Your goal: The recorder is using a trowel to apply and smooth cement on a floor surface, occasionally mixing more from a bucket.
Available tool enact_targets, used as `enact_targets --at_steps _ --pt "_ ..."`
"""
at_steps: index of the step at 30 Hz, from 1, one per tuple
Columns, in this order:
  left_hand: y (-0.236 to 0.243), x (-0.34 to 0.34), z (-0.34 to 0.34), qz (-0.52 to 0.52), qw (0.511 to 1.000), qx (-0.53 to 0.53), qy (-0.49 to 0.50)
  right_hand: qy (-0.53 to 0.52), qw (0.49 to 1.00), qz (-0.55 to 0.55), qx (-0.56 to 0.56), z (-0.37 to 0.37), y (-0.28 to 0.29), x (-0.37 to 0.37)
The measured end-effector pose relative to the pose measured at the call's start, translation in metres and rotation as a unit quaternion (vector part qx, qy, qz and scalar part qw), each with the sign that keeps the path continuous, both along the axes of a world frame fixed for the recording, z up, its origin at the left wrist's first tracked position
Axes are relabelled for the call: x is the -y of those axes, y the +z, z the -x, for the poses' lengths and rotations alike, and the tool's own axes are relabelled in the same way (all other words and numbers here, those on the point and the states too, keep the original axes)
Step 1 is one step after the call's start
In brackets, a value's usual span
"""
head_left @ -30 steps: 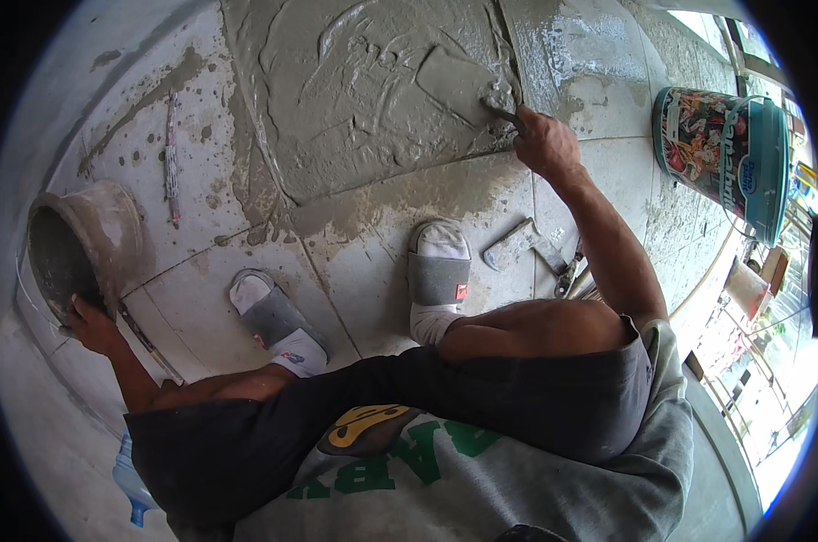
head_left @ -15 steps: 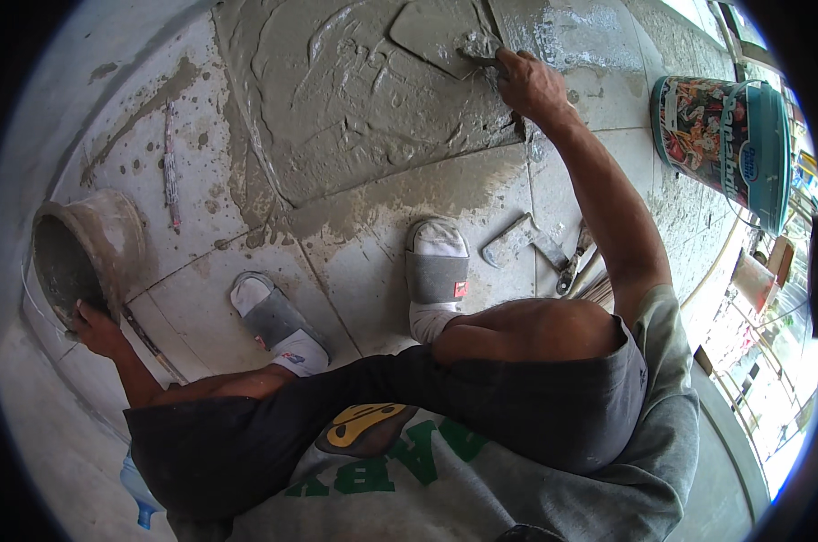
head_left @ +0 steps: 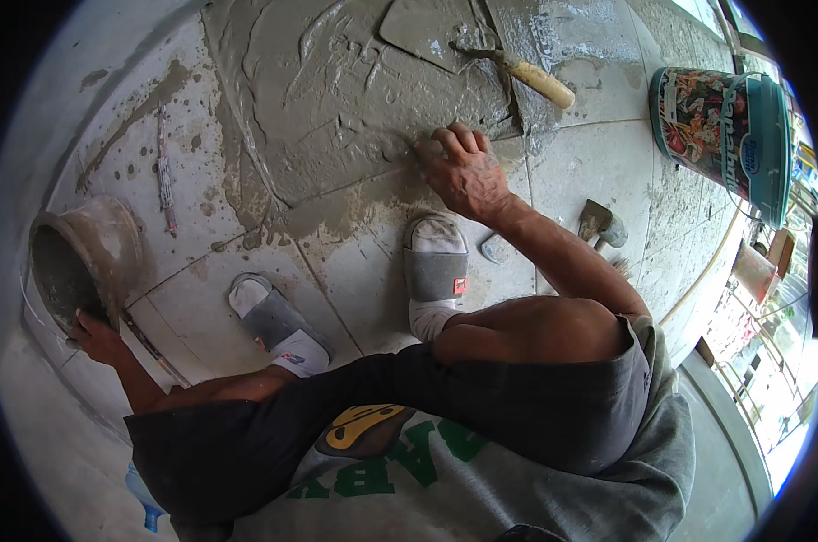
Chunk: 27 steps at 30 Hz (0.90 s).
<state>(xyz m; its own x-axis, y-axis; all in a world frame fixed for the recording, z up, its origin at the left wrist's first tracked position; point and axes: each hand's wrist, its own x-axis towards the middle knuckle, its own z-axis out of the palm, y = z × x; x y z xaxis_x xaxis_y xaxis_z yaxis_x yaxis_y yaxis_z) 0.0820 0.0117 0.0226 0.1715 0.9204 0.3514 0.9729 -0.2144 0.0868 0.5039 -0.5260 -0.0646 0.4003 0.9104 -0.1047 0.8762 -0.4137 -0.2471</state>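
Observation:
Wet grey mortar (head_left: 355, 108) is spread over the tiled floor ahead of my feet, its surface ridged. Lying on it is a trowel (head_left: 427, 34), its wooden handle (head_left: 537, 81) pointing right, with no hand on it. My right hand (head_left: 468, 172) is down at the mortar's near edge, fingers curled with their tips hidden; whether they pinch anything does not show. On the left, a mortar-stained bucket (head_left: 125, 248) lies tilted with its mouth toward me and grey stuff inside. My left hand (head_left: 100, 336) grips its rim, fingertips at the inside.
A teal printed pail (head_left: 766, 154) stands at the right. A flat-bladed tool (head_left: 597, 219) and a brush (head_left: 621, 266) lie beside my right forearm. A thin stained stick (head_left: 166, 172) is on the left tiles. My slippered feet (head_left: 436, 271) stand near the mortar; a blue bottle (head_left: 143, 497) is behind.
My right hand has let go of the trowel and moved down and left to the mortar's near edge. The trowel stays on the mortar. My left hand remains on the bucket.

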Motion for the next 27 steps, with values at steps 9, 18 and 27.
enact_targets --at_steps 9,18,27 --pt "0.001 -0.004 0.002 -0.007 1.0 -0.008 0.016 -0.066 0.998 0.008 -0.022 -0.001 0.002 -0.004" --pt "0.005 0.001 -0.003 0.006 1.0 -0.007 0.018 -0.109 0.993 0.035 0.004 -0.014 0.0 0.024" --pt "0.003 -0.003 0.002 0.001 1.0 -0.014 0.009 -0.15 0.989 0.014 -0.004 -0.009 -0.001 0.022"
